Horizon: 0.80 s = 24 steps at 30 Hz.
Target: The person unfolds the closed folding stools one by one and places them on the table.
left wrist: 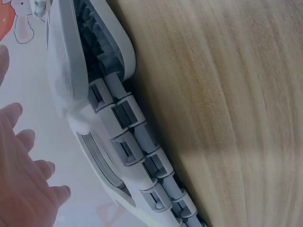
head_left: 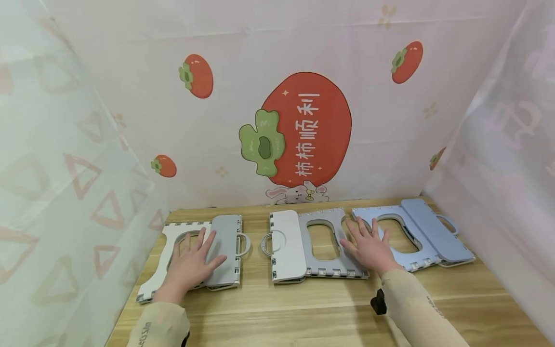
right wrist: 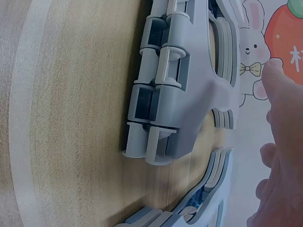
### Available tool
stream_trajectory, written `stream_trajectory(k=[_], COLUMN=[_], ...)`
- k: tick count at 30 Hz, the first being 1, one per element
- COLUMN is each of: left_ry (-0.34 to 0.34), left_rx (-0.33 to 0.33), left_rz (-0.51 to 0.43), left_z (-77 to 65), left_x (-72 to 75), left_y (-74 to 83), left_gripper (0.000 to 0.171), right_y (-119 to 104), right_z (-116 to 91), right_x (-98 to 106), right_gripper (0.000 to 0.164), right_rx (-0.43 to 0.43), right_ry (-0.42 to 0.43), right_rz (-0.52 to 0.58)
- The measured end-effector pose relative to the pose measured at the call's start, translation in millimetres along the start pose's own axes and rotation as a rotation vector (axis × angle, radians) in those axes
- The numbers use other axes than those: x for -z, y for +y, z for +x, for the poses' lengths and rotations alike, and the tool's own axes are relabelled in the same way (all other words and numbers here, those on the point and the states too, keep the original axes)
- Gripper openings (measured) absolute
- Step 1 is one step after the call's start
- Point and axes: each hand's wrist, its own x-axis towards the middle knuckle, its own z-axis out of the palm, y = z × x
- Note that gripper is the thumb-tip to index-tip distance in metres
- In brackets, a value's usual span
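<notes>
Three folding stools lie folded flat in a row on the table. The left one [head_left: 226,250] is white with a grey panel and a loop handle. Over its white part hovers my left hand [head_left: 189,264], fingers spread and holding nothing; the left wrist view shows the hand [left wrist: 23,179] apart from the stool's hinged edge [left wrist: 125,118]. The middle stool [head_left: 288,246] is grey with a white panel, its handle facing left. My right hand [head_left: 370,246] is spread above the gap between it and the blue stool [head_left: 429,233], gripping nothing. Part of both stools is hidden beneath that hand.
The wood-grain table [head_left: 277,313] is bounded by a white cloth backdrop [head_left: 147,77] with printed persimmons and by pale cloth sides. A dark wrist strap [head_left: 379,302] shows at the right sleeve. The middle stool's handle [head_left: 266,244] points toward the left stool's handle [head_left: 245,245].
</notes>
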Motion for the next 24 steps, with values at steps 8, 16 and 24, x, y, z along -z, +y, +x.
stream_trajectory(k=[8, 16, 24], left_ry=[0.011, 0.024, 0.003], left_rx=[-0.01, -0.047, -0.073], left_rz=[-0.017, 0.021, 0.01], left_z=[-6.4, -15.4, -25.2], left_x=[-0.7, -1.7, -2.3], left_y=[-5.5, -14.2, -21.1], left_gripper=[0.087, 0.083, 0.081], right_y=[-4.0, -8.8, -15.6], right_z=[2.7, 7.5, 14.7], right_x=[1.8, 2.3, 1.5], right_gripper=[0.076, 0.074, 0.078], right_rx=[-0.005, 0.021, 0.029], right_ry=[-0.022, -0.015, -0.015], right_rz=[0.0, 0.01, -0.009])
